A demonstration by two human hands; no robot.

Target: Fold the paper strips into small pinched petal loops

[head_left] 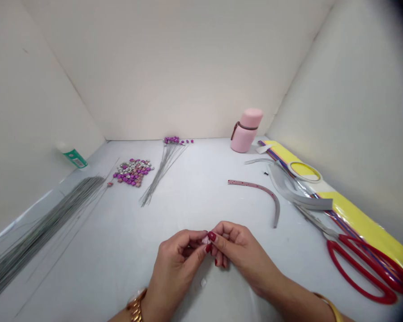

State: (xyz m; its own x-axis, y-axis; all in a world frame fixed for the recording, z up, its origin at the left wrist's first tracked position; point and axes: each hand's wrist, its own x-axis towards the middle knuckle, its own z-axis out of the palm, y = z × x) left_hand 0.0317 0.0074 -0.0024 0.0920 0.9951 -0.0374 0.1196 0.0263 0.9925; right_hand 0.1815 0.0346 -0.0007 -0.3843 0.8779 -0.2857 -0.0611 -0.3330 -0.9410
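Close to the table's near side, my left hand (181, 259) and my right hand (238, 250) meet at their fingertips. Both pinch a small pale pink folded paper piece (206, 240), mostly covered by the fingers. A tiny white scrap (203, 282) lies on the table just below them. Ahead and to the right rests a curved pink paper strip (255, 185) with dark red spots and a grey end. Farther left is a pile of small folded paper stars (132, 172) in purple, silver and pink.
Thin wires (53, 228) lie bundled at left, near a green-labelled tube (75, 158). Purple-tipped wire stems (161, 174) lie at the back. A pink flask (246, 129) stands behind. Along the right are red-handled scissors (359, 268), a tape roll (305, 171), grey strips (309, 203) and yellow sheets (359, 219).
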